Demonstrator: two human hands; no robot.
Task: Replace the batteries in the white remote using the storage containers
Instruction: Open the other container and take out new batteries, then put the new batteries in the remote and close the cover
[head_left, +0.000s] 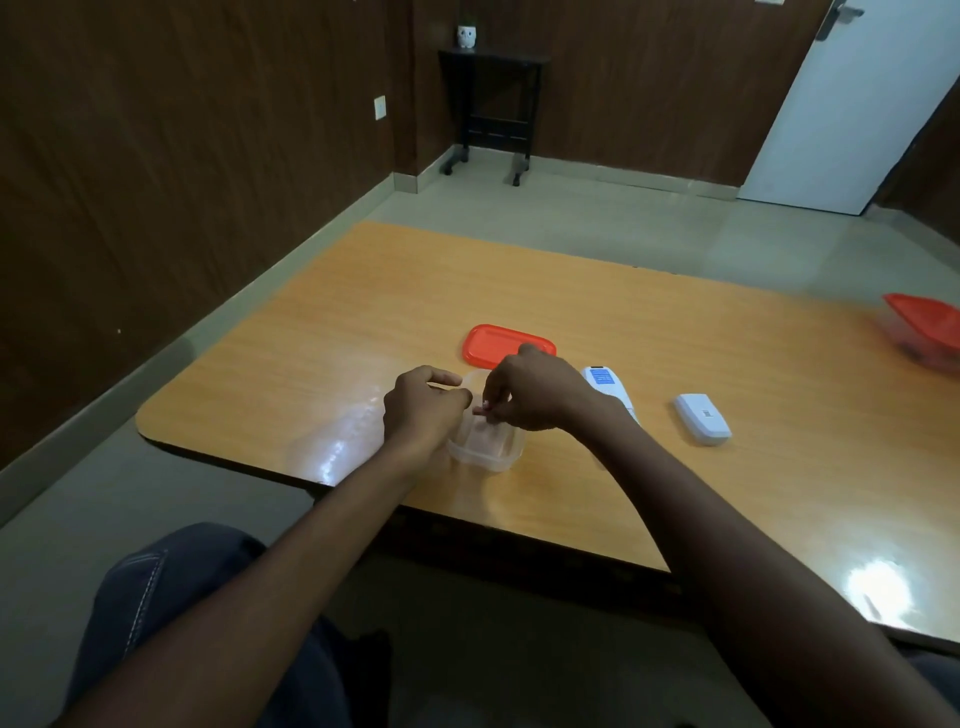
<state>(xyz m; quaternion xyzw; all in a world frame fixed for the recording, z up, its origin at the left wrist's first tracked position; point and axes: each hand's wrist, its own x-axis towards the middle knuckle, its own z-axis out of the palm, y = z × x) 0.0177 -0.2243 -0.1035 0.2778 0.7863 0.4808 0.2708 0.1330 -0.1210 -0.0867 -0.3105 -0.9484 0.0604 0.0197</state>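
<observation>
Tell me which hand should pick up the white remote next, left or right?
Right, probably. The white remote lies just beside the right hand, whereas the left hand is on the far side of the clear container. The right hand's grip is pinching something small, so it must drop that first.

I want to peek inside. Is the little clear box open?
Open. The clear box has no lid on; its red lid lies on the table behind.

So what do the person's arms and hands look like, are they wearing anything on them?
Both forearms are bare up to the frame's edge: no sleeves, watch, bracelet or gloves show. The left hand and right hand are bare too, with no rings that can be made out. Dark blue denim trousers with pale stitching cover the lap below.
</observation>
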